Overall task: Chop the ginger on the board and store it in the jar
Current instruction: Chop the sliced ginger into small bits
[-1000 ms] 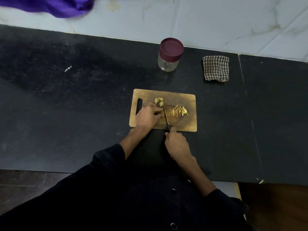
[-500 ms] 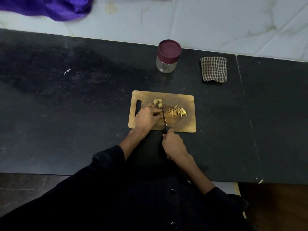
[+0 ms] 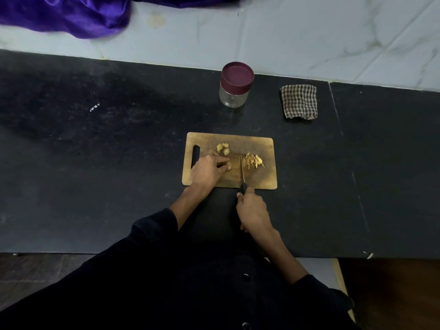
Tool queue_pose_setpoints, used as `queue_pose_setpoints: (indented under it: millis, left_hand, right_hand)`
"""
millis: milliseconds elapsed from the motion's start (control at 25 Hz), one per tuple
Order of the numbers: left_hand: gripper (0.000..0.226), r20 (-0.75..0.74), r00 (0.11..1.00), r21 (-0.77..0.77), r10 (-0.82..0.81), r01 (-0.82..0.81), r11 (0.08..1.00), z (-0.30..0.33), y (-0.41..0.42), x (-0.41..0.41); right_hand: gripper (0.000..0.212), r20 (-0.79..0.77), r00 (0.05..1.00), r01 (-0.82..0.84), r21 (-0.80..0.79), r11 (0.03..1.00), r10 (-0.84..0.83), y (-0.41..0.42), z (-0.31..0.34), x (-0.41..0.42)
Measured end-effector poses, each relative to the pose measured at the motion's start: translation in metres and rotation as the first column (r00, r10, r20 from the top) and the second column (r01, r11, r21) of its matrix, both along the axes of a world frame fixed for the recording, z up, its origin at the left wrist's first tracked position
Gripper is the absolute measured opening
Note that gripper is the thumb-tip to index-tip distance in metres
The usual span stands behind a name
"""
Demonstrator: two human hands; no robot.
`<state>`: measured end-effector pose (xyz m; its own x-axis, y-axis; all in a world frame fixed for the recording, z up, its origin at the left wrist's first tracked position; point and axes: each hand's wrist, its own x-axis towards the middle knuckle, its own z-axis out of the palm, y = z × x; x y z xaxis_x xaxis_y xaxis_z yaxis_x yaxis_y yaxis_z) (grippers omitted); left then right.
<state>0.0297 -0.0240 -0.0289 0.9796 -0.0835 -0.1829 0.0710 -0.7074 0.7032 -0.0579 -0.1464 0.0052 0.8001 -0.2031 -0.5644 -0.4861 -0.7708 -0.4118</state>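
A: How far along is the chopping?

B: Partway, I'd say. A heap of thin cut slivers (image 3: 252,160) lies on the right half of the board (image 3: 262,179), just right of the knife (image 3: 242,171) blade. Two uncut ginger lumps (image 3: 223,148) sit toward the far edge, left of centre.

A: And the hands?

B: The left hand (image 3: 208,171) rests on the board with its fingers curled onto a small ginger piece (image 3: 228,166), pinning it beside the blade. The right hand (image 3: 253,210) has its grip clenched round the knife handle at the board's near edge, blade pointing away across the wood.

A: Anything in the jar yet?

B: It doesn't look so. The jar (image 3: 234,88) stands on the worktop (image 3: 119,163) beyond the board, its maroon lid on, and the glass below appears empty. A checked cloth (image 3: 299,101) lies to its right.

A: So what's left?

B: Finishing the held piece, cutting the two lumps, opening the jar and moving everything in.
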Motion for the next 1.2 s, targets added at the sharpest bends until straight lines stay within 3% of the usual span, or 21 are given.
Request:
queue_pose_setpoints:
  millis: [200,640,1200]
  left_hand:
    - [0.036,0.021,1.000,-0.020,0.008,-0.007,1.000,-0.003,0.001,-0.001]
    - [0.024,0.037,0.999,-0.048,0.001,0.001,0.999,-0.006,0.002,0.001]
    - [0.022,0.039,0.999,-0.058,0.028,-0.026,0.998,-0.004,0.000,0.002]
  right_hand:
    - [0.023,-0.010,0.998,-0.056,0.037,0.998,0.057,0.003,0.002,0.003]
    - [0.023,-0.004,0.992,-0.126,0.022,0.992,0.126,0.002,-0.004,0.009]
    - [0.028,-0.117,0.983,-0.143,-0.011,0.990,0.141,0.000,-0.005,0.006]
